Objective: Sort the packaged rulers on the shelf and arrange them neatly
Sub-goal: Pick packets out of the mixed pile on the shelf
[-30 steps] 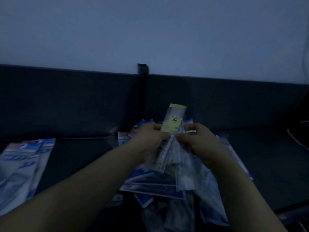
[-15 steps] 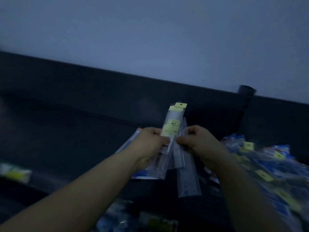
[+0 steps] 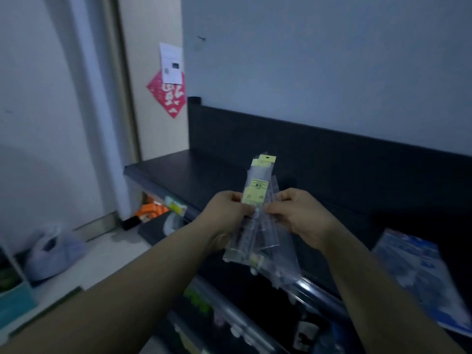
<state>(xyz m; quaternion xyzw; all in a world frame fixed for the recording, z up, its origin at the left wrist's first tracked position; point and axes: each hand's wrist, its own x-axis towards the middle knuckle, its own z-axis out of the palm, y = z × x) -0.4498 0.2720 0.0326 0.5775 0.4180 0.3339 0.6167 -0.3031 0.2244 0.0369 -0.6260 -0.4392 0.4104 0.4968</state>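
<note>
Views: one, head-worn, wide-angle.
Position: above and behind both forearms, which enter from the bottom edge.
Facing: forward and down; the dark shelf point(image 3: 194, 172) and its back panel run diagonally, upper left to lower right.
Nearness: close, at arm's reach; left hand point(image 3: 224, 213), right hand point(image 3: 301, 215) and packaged rulers point(image 3: 258, 200) sit mid-frame.
Edges: wall point(image 3: 319, 72) fills the top; floor point(image 3: 109, 249) at lower left, blurred.
</note>
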